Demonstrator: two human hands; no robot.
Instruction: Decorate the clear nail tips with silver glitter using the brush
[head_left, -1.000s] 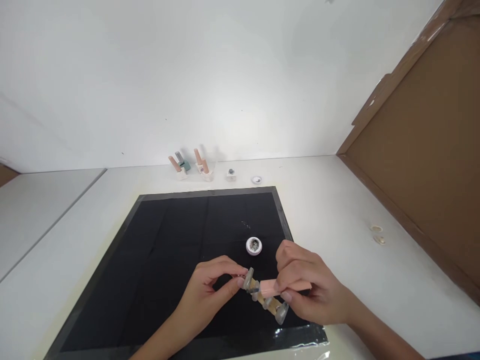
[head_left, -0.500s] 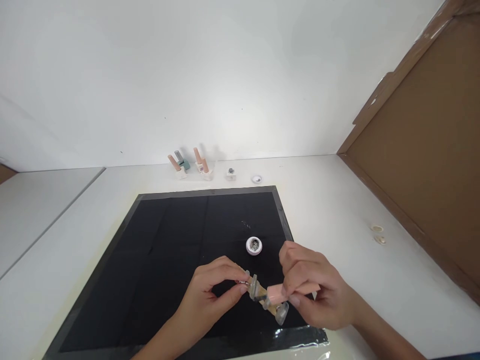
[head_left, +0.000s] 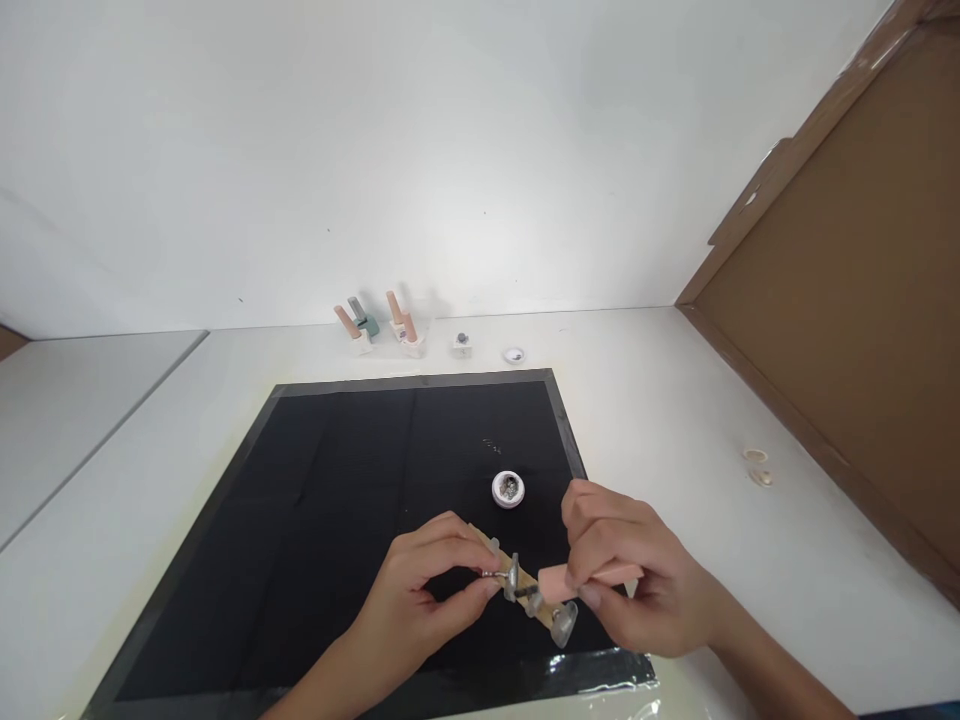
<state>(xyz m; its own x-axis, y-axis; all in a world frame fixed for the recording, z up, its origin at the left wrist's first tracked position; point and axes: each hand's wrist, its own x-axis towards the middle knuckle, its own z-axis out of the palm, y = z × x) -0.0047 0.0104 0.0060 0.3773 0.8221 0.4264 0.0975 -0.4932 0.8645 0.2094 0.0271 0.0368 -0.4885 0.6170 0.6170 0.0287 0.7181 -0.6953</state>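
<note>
My left hand (head_left: 435,575) pinches a thin metal stem (head_left: 493,574) that carries a greyish, see-through nail tip (head_left: 512,577). My right hand (head_left: 634,570) grips the peach cap of a nail polish brush (head_left: 559,583). The brush's dark bristles point left and reach the nail tip; whether they touch it is hard to make out. Beneath both hands a narrow light-wood strip (head_left: 547,612) slants down to the right, with several clear nail tips on it. A larger clear tip (head_left: 564,624) sits at its near end. Fingers cover parts of the strip.
A small open white jar (head_left: 508,489) with silvery contents stands on the black mat (head_left: 360,480). Behind the mat are several polish bottles (head_left: 361,335), a small white cube-shaped block (head_left: 462,347) and a round white lid (head_left: 514,355). A brown cardboard panel (head_left: 847,280) rises at right.
The nail tip in my left hand has turned slightly and moved a little away from the wood strip. The brush has shifted slightly right and up with my right hand.
</note>
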